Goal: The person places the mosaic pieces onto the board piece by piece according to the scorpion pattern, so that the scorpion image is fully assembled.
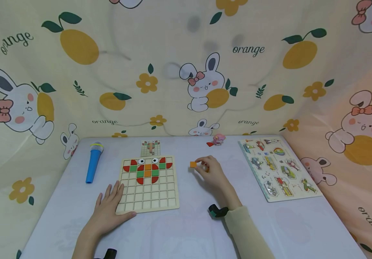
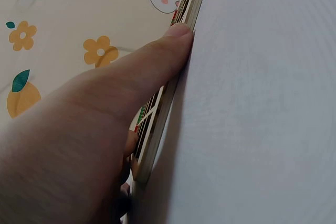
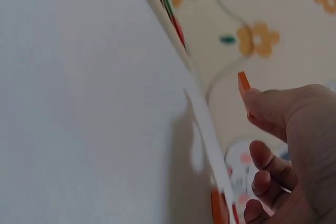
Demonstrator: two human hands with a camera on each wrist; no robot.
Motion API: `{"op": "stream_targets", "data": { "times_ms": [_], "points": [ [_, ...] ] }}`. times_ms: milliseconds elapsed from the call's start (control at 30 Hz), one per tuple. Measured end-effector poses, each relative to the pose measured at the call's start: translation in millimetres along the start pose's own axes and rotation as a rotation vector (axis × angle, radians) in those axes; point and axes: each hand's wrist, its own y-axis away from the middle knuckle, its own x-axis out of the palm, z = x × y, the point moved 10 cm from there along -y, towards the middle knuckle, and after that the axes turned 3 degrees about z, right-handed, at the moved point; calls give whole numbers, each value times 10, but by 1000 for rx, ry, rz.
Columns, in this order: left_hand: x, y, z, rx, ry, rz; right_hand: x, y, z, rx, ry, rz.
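Observation:
Between thumb and fingertip my right hand [image 1: 210,171] pinches a small orange square tile [image 1: 193,164], held to the right of the wooden grid board [image 1: 150,208]. The same orange tile [image 3: 243,83] shows at the thumb tip in the right wrist view. My left hand [image 1: 108,205] lies with spread, straight fingers at the board's left edge, and its thumb [image 2: 157,51] runs along the near edge. Red, green and orange tiles [image 1: 147,173] and two eye tiles [image 1: 141,161] fill part of the upper grid. Another orange piece [image 1: 206,168] is partly hidden under my right hand.
A small pattern card [image 1: 145,153] lies behind the board. The blue toy microphone [image 1: 93,167] is at the left. A pink figure [image 1: 219,139] and a red piece [image 1: 210,144] sit at the back. At right lies a picture puzzle board [image 1: 278,172].

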Motion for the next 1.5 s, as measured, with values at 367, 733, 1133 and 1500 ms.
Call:
{"op": "stream_targets", "data": {
  "times_ms": [367,733,1133,1500],
  "points": [
    [-2,-6,1,-2,16,0,540,49,595,-86,-21,90],
    [-2,-25,15,7,1,-3,1134,-12,1172,-212,10,192],
    [-13,-19,-1,11,1,-2,1442,-68,1144,-121,84,108],
    [-14,1,2,11,-6,-5,1484,-30,1109,-147,102,68]
  ]
}}
